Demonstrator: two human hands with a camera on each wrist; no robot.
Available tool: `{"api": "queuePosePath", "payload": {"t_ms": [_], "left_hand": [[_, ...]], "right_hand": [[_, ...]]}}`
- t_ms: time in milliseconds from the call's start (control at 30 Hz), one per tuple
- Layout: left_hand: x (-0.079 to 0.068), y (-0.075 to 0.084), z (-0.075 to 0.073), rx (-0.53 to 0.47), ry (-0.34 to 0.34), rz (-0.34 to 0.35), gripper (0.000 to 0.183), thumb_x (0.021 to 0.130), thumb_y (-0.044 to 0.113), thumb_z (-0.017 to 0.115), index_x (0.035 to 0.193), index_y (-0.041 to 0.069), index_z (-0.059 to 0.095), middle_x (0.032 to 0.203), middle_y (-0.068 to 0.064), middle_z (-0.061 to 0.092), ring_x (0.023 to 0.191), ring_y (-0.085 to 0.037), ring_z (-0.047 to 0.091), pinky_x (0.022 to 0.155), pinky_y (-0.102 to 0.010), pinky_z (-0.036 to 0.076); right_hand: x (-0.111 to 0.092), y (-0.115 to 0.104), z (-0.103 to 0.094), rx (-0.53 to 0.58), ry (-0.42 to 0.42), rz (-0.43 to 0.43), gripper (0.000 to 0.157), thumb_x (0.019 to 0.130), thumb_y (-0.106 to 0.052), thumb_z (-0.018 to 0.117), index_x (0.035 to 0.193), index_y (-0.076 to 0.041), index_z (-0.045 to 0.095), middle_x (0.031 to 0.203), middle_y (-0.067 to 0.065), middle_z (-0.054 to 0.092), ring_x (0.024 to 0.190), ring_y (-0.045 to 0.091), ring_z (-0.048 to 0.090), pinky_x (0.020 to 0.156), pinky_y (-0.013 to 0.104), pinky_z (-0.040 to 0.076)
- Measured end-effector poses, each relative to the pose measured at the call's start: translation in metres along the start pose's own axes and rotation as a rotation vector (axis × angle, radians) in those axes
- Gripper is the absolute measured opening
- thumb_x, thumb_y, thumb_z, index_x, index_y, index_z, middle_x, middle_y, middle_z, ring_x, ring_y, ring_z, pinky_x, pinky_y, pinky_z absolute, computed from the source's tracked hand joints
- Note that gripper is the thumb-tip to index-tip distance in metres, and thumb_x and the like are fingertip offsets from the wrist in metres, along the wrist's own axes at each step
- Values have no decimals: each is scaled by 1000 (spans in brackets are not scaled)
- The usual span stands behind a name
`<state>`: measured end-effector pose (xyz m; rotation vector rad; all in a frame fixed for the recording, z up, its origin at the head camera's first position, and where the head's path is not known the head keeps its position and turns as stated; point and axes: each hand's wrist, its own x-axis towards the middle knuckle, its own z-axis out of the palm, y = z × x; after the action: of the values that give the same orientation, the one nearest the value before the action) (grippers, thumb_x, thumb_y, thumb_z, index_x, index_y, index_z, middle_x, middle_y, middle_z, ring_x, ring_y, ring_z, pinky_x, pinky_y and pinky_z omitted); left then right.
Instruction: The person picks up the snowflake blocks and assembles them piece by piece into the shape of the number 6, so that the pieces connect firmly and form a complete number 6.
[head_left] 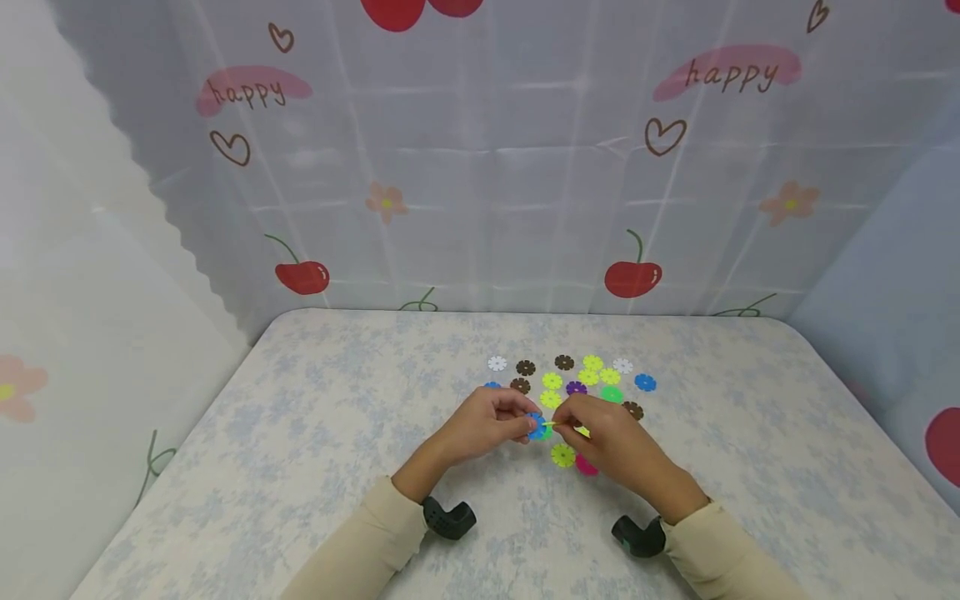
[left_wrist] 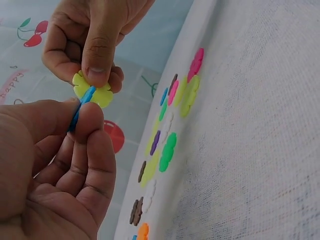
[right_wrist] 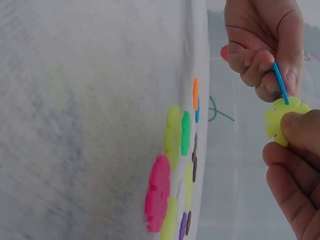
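Between thumb and fingers, my left hand (head_left: 487, 423) pinches a blue notched disc (head_left: 536, 426), a flat flower-shaped plastic piece. My right hand (head_left: 611, 437) pinches a yellow notched disc (right_wrist: 278, 121) of the same kind. Both hands are raised above the table, with the two discs meeting edge to edge. In the left wrist view the blue disc (left_wrist: 81, 108) stands crosswise to the yellow disc (left_wrist: 99, 95), and their rims touch. How deep the notches sit in each other cannot be told. Fingers hide part of both discs.
Loose discs lie behind and beneath the hands, among them a brown disc (head_left: 564, 362), a white disc (head_left: 497, 363), a blue disc (head_left: 645, 382) and a pink disc (right_wrist: 158, 194). The patterned tabletop (head_left: 300, 400) ends at a printed curtain (head_left: 480, 208).
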<state>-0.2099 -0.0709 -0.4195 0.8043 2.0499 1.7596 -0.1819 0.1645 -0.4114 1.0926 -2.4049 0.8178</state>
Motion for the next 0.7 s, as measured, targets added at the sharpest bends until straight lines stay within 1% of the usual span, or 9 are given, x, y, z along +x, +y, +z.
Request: {"api": "queuePosePath", "payload": {"t_ms": [100,200,300,400,500,700], "left_hand": [[0,-1,0,-6,9,-7,14,97,4,67,108,-4,72,92,-22,70,81,-29,72,80,-50,58],[0,-1,0,-10,18,-15,13,97,3,68,108,-4,72,90,-17,70,79,-24,72,80,-50,58],[0,0,0,-11,22,-15,13,97,3,67,108,-4,72,89,-12,70,79,-22,72,80,-50,58],[0,1,0,-10,23,-13,13,97,2,67,108,-4,72,88,-10,71,78,-20,72,79,-50,58],[1,-1,1,-13,21,-7,13,97,0,67,108,-5,72,87,-9,71,77,-18,71,79,-50,58],[1,-2,2,-18,24,-4,13,96,-2,66,107,-6,72,87,-9,70,76,-16,71,78,-50,58]], "right_hand": [[0,0,1,15,-1,-6,29,78,5,85,94,-10,66,88,-6,66,79,6,64,67,28,58],[1,-1,1,33,-2,1,28,79,6,84,94,-10,67,88,-6,67,79,5,65,68,26,57],[1,-1,2,58,5,-7,28,78,7,84,94,-9,67,88,-5,67,79,5,65,67,25,57],[1,0,3,79,21,-37,28,78,9,83,93,-8,66,87,-4,67,78,6,65,67,24,56],[0,2,4,91,30,-65,29,78,10,82,94,-7,66,87,-2,67,78,7,65,66,24,56],[0,1,5,93,29,-65,28,78,10,83,94,-6,66,87,-1,68,79,8,65,67,27,57]]}}
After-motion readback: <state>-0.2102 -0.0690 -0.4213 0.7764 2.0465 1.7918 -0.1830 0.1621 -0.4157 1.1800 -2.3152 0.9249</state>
